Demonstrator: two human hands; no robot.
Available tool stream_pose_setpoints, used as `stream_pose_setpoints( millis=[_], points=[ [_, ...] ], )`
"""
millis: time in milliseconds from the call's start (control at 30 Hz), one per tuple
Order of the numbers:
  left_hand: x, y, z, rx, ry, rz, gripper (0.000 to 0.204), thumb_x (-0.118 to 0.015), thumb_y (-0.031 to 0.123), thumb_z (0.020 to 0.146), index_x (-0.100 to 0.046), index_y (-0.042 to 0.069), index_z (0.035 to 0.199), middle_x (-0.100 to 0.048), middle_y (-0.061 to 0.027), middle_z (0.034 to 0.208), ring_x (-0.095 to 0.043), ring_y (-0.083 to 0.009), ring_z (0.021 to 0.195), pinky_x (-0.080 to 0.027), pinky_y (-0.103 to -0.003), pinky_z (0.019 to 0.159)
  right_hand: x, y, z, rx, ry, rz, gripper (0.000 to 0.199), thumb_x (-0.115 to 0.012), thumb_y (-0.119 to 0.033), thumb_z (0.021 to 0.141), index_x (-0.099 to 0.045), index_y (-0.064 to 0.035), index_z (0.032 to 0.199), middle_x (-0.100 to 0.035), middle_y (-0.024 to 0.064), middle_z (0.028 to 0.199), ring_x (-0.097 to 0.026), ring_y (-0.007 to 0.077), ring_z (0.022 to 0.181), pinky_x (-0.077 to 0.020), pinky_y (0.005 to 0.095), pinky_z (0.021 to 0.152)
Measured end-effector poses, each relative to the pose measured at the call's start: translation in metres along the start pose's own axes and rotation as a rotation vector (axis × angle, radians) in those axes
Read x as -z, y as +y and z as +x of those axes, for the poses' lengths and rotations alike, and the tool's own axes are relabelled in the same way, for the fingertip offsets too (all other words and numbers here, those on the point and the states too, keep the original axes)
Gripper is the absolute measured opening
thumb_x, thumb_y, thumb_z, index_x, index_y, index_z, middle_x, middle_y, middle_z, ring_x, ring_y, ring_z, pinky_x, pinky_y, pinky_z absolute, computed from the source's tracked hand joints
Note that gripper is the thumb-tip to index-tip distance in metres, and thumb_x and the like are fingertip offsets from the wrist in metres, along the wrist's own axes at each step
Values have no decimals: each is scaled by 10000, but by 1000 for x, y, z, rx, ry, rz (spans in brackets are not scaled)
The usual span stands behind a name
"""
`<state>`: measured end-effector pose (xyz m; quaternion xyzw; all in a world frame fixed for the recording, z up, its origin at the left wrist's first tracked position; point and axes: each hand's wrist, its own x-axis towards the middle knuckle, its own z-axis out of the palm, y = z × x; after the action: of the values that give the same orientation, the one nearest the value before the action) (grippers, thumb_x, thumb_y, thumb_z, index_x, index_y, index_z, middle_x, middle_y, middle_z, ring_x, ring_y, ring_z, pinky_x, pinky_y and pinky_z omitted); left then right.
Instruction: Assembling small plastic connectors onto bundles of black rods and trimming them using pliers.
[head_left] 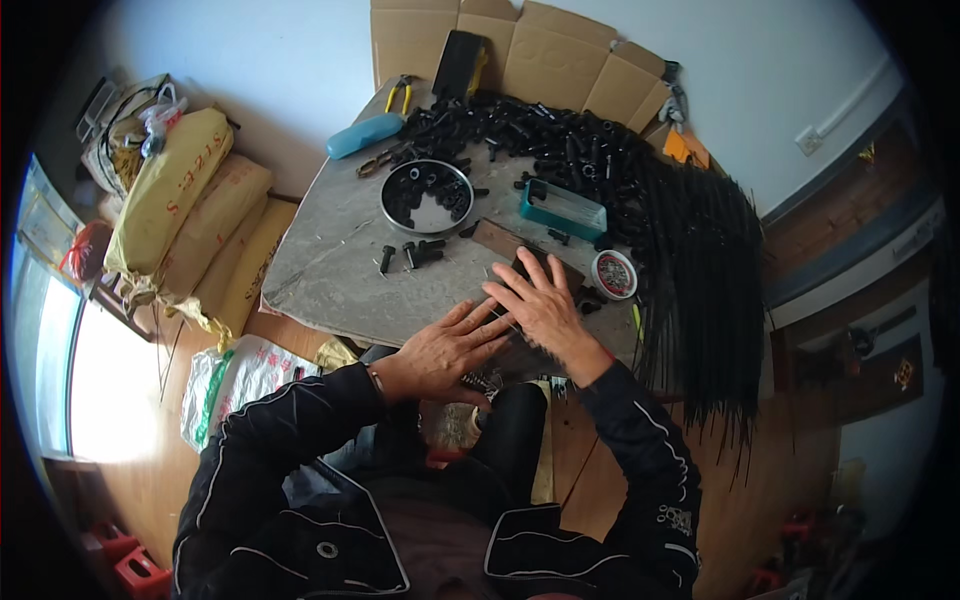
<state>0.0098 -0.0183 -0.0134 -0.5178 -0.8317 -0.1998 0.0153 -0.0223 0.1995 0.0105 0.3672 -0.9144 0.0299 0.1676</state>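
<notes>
My left hand (452,350) is held low over the near edge of the table, fingers stretched out, with nothing visible in it. Its fingertips come close to or touch my right hand (545,308), whose fingers are spread over a wooden board (498,238) with a dark piece on it. What lies under the palms is hidden. Short black bolt-like parts (424,253) lie left of the board. Beyond them a round metal bowl (433,216) holds black pieces. A teal box (562,222) and a round tin (597,284) of small metal bits stand right of the board.
A heap of black parts (575,150) covers the far table, with long thin black strands (715,300) hanging off its right side. Cardboard (555,55) stands behind. Yellow-handled pliers (400,92) and a blue case (365,135) lie far left. Stacked sacks (170,190) rest left.
</notes>
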Motion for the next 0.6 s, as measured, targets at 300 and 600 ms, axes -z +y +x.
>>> stream_pose_setpoints(
  millis=[300,600],
  points=[
    [204,37,7,57,574,-996,321,-683,223,868,-675,29,1124,-519,-89,1389,-322,-280,1396,-287,-436,1118,91,-53,19,-71,-333,1588,383,-550,-359,970,-604,-1,1095,-656,100,1040,-589,160,1034,-458,308,927],
    [132,8,-92,872,-219,-802,223,-703,200,852,-693,-22,852,-693,-56,793,-641,-126,693,-507,-276,630,37,-69,-5,-281,-896,1556,230,-602,-82,884,-599,18,1092,-699,78,890,-663,138,814,-523,272,764]
  ],
)
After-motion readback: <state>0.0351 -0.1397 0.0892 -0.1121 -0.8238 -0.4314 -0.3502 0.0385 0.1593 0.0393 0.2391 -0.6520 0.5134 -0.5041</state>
